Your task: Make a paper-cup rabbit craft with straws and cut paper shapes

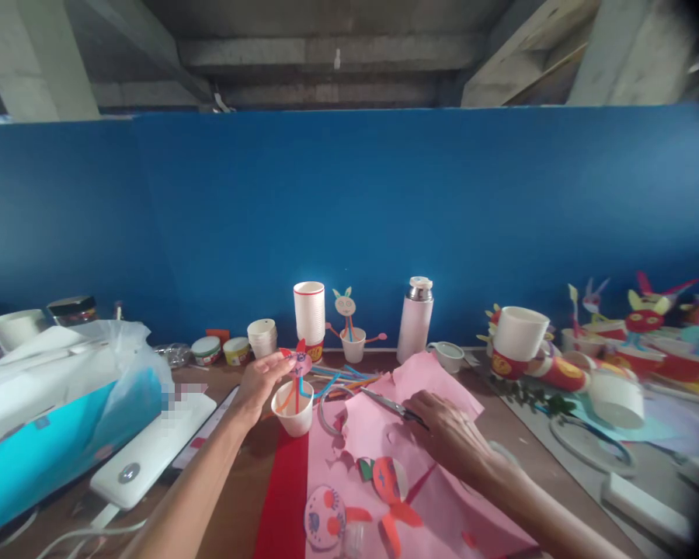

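Note:
My left hand (266,380) pinches the small pink paper head (300,362) of a cup puppet by its red ears. Orange and blue straw strips run down from that head into a white paper cup (293,413). My right hand (444,427) is closed around the handles of a pair of scissors (391,404), whose blades point left over pink paper (436,388). Below lie an orange-red paper face (389,480) with a green piece beside it, and a pink drawn face (325,516) on the paper.
A stack of paper cups (309,314), a finished cup puppet (353,341) and a white thermos (415,322) stand at the back. At right are more cups (520,338) and puppets. A power bank (148,454) and blue bag (46,442) lie left.

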Motion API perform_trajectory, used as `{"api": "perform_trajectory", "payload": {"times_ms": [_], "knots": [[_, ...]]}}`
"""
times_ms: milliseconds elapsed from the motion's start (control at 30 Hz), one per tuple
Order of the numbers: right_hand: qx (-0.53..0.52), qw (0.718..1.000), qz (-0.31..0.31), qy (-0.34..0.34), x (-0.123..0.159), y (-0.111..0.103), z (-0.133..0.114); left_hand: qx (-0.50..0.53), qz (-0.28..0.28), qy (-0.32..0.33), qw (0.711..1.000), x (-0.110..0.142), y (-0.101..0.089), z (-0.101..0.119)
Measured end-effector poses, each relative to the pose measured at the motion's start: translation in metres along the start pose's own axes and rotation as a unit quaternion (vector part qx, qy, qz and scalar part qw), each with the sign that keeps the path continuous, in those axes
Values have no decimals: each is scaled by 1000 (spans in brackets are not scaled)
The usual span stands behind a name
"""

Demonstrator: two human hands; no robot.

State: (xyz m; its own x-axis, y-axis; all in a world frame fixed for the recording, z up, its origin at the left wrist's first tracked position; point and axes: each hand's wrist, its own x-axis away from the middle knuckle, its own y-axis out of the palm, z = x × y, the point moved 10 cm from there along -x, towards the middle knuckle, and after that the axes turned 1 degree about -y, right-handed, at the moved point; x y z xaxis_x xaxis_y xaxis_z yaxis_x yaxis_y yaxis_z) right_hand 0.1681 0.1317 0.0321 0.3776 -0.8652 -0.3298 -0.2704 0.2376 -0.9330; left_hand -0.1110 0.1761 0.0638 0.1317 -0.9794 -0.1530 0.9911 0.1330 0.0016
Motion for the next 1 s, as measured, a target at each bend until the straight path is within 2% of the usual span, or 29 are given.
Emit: {"api": "perform_trajectory", "payload": {"times_ms": [200, 300, 367, 467, 600, 667, 733, 833, 933, 1000], "knots": [[1, 1000, 13, -10, 1, -2, -4, -7, -49, -11, 999, 1, 10, -2], [-1, 999, 29, -25, -1, -8, -14, 7, -39, -25, 999, 2, 10, -3], [-9, 997, 50, -57, -4, -15, -31, 15, -26, -32, 999, 3, 8, -5], [-28, 990, 87, -109, -13, -25, -68, 29, -50, -40, 998, 2, 10, -10], [-53, 977, 90, -186, -34, -25, -123, 62, -58, -12, 996, -4, 3, -6], [-49, 974, 101, -195, -48, -19, -138, 90, -43, 5, 995, -8, -5, 0], [-48, 973, 106, -200, -60, -7, -146, 134, 41, 14, 990, -11, -27, 4], [-42, 972, 107, -206, -72, 16, -150, 190, 177, 57, 964, -9, -63, 13], [-35, 969, 107, -218, -76, 31, -150, 209, 209, 105, 950, -3, -74, 28], [-35, 969, 108, -219, -79, 33, -148, 220, 226, 122, 941, 2, -77, 36]]}}
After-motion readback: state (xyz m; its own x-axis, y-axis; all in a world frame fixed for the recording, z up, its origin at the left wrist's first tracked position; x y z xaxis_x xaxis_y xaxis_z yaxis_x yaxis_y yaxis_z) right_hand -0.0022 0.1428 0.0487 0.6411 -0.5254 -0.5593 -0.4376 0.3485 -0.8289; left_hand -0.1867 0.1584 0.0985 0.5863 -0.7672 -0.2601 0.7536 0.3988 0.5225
